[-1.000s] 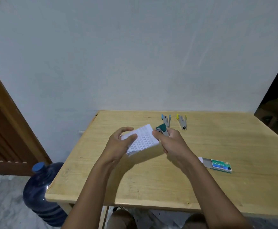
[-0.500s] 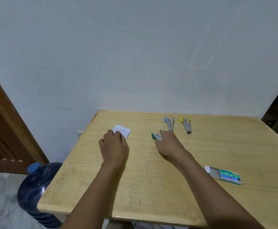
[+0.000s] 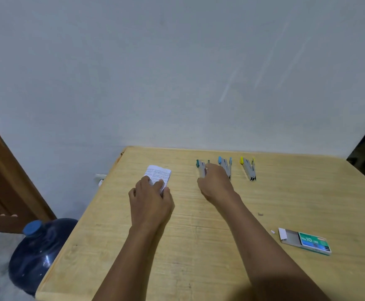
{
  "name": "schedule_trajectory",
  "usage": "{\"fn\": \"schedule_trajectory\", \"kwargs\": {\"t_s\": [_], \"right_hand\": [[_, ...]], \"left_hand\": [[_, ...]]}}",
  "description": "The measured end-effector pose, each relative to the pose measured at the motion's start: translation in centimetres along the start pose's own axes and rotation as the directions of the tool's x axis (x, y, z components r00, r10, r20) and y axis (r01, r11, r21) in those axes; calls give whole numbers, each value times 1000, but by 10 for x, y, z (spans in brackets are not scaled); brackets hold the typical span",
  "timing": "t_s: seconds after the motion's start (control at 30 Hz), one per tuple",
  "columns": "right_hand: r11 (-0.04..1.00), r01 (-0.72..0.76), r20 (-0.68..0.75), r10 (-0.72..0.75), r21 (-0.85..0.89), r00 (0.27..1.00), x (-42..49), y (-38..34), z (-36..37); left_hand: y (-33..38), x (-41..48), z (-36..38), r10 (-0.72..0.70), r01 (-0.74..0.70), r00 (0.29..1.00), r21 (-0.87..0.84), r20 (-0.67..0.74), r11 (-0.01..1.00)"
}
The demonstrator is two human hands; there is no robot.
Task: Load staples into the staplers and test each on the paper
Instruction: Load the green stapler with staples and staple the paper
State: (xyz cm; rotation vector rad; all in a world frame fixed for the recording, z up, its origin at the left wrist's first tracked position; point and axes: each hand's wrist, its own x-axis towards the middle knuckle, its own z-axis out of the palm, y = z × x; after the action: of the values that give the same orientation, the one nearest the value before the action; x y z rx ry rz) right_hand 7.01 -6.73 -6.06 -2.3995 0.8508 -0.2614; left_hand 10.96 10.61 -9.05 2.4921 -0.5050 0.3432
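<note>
Green stapler (image 3: 201,167) lies at the tabletop's (image 3: 199,246) 12 o'clock, touched by the right hand (image 3: 215,183) (grip hidden, cannot tell); blue stapler (image 3: 225,167) and yellow stapler (image 3: 248,168) at its 3 o'clock. At 9 o'clock, the left hand (image 3: 150,200) curls its grip on the paper (image 3: 158,173).

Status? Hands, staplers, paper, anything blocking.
Left hand holds the folded paper on the table. Right hand on the green stapler, grip hidden. Blue stapler, yellow stapler lie alongside; staple box open, nothing blocking.
</note>
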Motion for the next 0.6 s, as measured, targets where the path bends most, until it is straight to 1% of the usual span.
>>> {"fn": "schedule_trajectory", "kwargs": {"t_s": [0.1,0.23,0.33,0.43,0.47,0.53,0.6], "right_hand": [[999,13,-27,-15,-45,1000,4,3,0],[1000,-16,-51,16,0,999,9,-2,1],[997,-31,25,29,65,999,9,-6,-4],[997,-58,166,47,60,985,6,-12,-17],[996,-69,192,57,53,980,7,-12,-19],[996,-76,199,67,37,978,9,-11,-20],[996,-79,173,73,29,982,12,-10,-17]], "left_hand": [[-1,2,3,0,0,1000,-4,12,1000],[0,1,0,-7,7,1000,-15,27,1000],[1,0,-1,-10,11,1000,-14,23,1000],[0,1,-1,-15,16,1000,-17,24,1000],[0,1,-1,-19,20,999,-21,25,1000],[1,1,-1,-21,21,1000,-25,23,999],[2,1,-1,-21,22,1000,-24,19,999]]}}
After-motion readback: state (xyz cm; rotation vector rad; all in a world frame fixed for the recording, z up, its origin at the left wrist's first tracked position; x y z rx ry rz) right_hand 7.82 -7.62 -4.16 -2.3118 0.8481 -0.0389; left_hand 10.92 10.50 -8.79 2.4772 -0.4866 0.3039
